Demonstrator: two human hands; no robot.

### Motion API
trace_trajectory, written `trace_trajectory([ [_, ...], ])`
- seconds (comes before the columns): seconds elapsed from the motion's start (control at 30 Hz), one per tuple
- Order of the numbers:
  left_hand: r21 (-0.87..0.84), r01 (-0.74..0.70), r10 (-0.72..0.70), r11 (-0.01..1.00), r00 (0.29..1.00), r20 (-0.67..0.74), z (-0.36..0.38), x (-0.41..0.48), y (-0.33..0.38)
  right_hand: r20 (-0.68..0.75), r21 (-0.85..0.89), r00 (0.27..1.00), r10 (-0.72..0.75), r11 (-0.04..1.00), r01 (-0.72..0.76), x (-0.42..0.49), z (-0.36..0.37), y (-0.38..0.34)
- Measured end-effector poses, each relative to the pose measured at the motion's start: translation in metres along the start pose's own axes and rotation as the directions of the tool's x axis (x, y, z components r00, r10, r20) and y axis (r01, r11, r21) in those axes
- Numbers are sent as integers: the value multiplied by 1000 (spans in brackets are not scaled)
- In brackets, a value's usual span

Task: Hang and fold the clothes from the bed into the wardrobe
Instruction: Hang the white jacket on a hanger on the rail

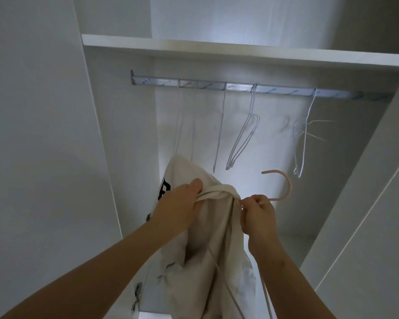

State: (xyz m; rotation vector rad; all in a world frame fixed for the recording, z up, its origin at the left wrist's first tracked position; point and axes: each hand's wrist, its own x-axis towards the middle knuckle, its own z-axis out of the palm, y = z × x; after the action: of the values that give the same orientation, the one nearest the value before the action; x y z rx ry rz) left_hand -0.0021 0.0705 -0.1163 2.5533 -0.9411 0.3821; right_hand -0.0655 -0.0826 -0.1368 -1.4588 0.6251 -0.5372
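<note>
Cream garment (207, 245), where does it sit against the fingers?
It hangs in front of the open wardrobe (44, 134), below the rail (217, 86). The left hand (182, 203) has its fingers curled round a twisted band of the cloth at the top, thumb laid over it.
And the other hand?
The right hand (258, 217) is closed in a fist just beside that twist, gripping the pink hanger (285, 187); the hook curves up and over to its right. Whether it pinches cloth too, I cannot tell.
What is the cloth like?
Soft, matte, creased into long folds, with a black print on its left side. The hanger is a thin, smooth rod.
And behind?
A silvery metal rail with printed film on it, carrying white wire hangers (242, 139), slim and triangular, under a flat white shelf (217, 50).
</note>
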Motion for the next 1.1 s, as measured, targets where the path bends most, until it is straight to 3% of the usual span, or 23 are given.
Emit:
trace_trajectory([
  [0.1, -244, -121, 173, 962, 963, 206, 6, -5, 3, -25, 13, 1000, -13, 1000, 14, 1, 0, 0],
  [0.2, -400, -139, 330, 906, 825, 458, 9, -11, -5, -14, -22, 1000, -27, 999, 26, 0, 1, -2],
  [0.23, -376, -182, 348, 909, 826, 443, 9, -10, -8, -5, -18, 1000, -24, 1000, 24, 0, 2, -3],
  [0.27, -321, -242, 348, 916, 876, 334, 7, -7, -11, 0, -11, 1000, -18, 1000, 18, 0, 2, -4],
  [0.3, -228, -306, 343, 924, 929, 143, 6, -3, -14, 1, -13, 1000, -13, 1000, 13, 1, 2, -5],
  [0.37, 34, -391, 391, 920, 908, -152, 2, 11, -18, -3, -44, 1000, -24, 999, 24, 2, 0, -8],
  [0.4, 128, -396, 413, 909, 896, -161, 2, 17, -17, 0, -67, 999, -37, 997, 37, 2, -2, -9],
  [0.53, 260, -376, 376, 890, 925, 51, 13, 39, -10, 71, -151, 990, -121, 980, 131, 0, -9, -17],
  [0.6, 222, -375, 371, 900, 927, 63, 19, 44, -5, 95, -166, 982, -164, 970, 179, 0, -14, -21],
  [0.7, 169, -387, 402, 907, 913, -67, 24, 49, 3, 110, -204, 964, -240, 944, 259, 0, -24, -26],
  [0.87, 24, -330, 331, 944, 941, -63, 32, 51, 10, 41, -219, 940, -338, 915, 339, 4, -37, -34],
  [0.97, -75, -306, 301, 949, 951, -71, 30, 49, 9, -45, -372, 866, -497, 813, 448, 7, -38, -31],
  [1.1, -76, -190, 173, 979, 965, -196, 22, 42, -4, -223, -505, 644, -732, 652, 566, -2, -30, -15],
])
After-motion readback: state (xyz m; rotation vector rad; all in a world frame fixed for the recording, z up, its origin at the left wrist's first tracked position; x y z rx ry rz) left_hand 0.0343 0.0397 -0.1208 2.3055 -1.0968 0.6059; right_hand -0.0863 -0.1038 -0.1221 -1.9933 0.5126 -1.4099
